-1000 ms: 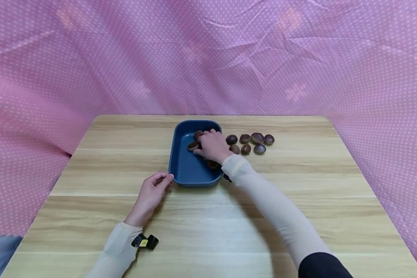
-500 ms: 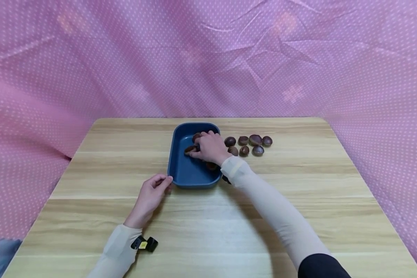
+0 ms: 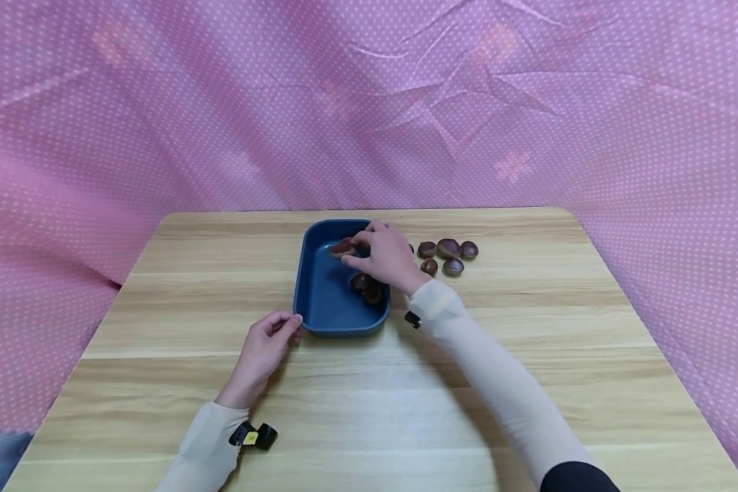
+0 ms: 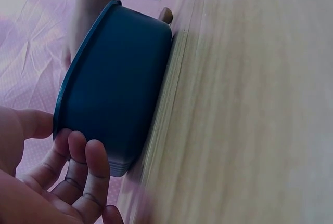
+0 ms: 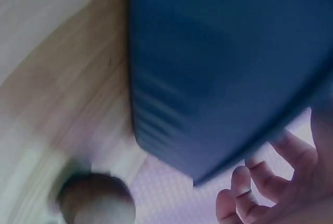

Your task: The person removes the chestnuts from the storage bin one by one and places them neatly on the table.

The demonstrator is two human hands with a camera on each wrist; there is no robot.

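Note:
My left hand (image 3: pixel 263 347) pinches the near left corner of a deep blue plastic container (image 3: pixel 329 311). In the left wrist view, the thumb is at the rim of the blue container (image 4: pixel 114 83) and curled fingertips (image 4: pixel 97 154) rest against its outer wall. My right hand (image 3: pixel 389 256) is over the container's right side, thumb and forefinger apart. Right beside these fingertips lie chestnuts (image 3: pixel 343 249) inside the container. Two more chestnuts (image 3: pixel 366 287) rest near its right wall. In the right wrist view, the right hand's loosely bent fingers (image 5: pixel 268 180) show at the rim with nothing between them.
Several chestnuts (image 3: pixel 449 248) lie in two loose rows on the wooden table (image 3: pixel 529 307), right of the container; my right hand partly hides the nearest. One blurred chestnut (image 5: pixel 97 199) shows beside the container in the right wrist view. A pink dotted cloth (image 3: pixel 369 102) hangs behind the table.
My right hand has drawn back rightward from the chestnuts in the container, its fingers spreading and uncovering chestnuts by the right wall. My left hand keeps its grip on the corner.

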